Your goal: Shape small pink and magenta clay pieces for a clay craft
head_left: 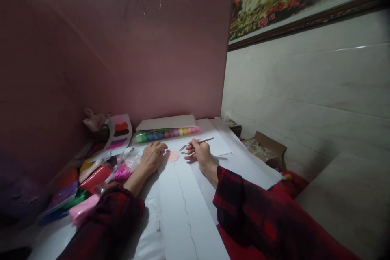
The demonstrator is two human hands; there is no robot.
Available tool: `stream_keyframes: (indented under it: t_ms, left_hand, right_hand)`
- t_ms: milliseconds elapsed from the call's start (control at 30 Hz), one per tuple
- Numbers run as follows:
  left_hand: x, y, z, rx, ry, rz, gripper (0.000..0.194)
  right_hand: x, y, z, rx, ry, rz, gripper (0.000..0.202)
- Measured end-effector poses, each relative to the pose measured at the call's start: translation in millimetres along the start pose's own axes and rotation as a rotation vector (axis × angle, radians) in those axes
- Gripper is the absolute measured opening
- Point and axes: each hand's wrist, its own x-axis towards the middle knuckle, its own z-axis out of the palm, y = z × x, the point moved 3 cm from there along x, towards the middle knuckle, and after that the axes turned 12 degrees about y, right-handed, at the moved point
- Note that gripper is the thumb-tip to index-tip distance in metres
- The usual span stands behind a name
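Note:
A long white paper strip [179,199] runs toward me, with a wavy grey line down it. At its far end is a small, textured pink round patch [173,156]. My left hand [153,155] rests on the paper just left of the patch, fingers extended and nothing visible in them. To the right of the patch, my right hand [199,153] grips a slim, pale pen-like tool [206,139] that slants up to the right. Its thin metal-looking tip points left, near the pink patch; whether it touches the paper I cannot tell.
Behind my hands lies a clear bag of coloured balls [167,133] under a white board [166,122]. Coloured packets [96,178] crowd the left, near a sheet with colour swatches [119,132]. An open cardboard box [268,146] stands right, by the wall.

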Motion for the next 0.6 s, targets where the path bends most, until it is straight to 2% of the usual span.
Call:
stream_keyframes:
  t_ms: [167, 433, 600]
  left_hand:
    - [0.7, -3.4, 5.1, 0.002, 0.011, -0.019, 0.032]
    - [0.3, -1.5, 3.8, -0.011, -0.001, -0.006, 0.031]
    - [1.4, -2.8, 3.8, -0.029, 0.031, -0.038, 0.031]
  right_hand:
    - [-0.4, -0.2, 0.3, -0.019, 0.004, 0.013, 0.018]
    - [-2.2, -2.2, 0.1, -0.022, 0.003, 0.011, 0.017]
    - [-1.3, -1.1, -0.3, -0.007, 0.001, -0.001, 0.019]
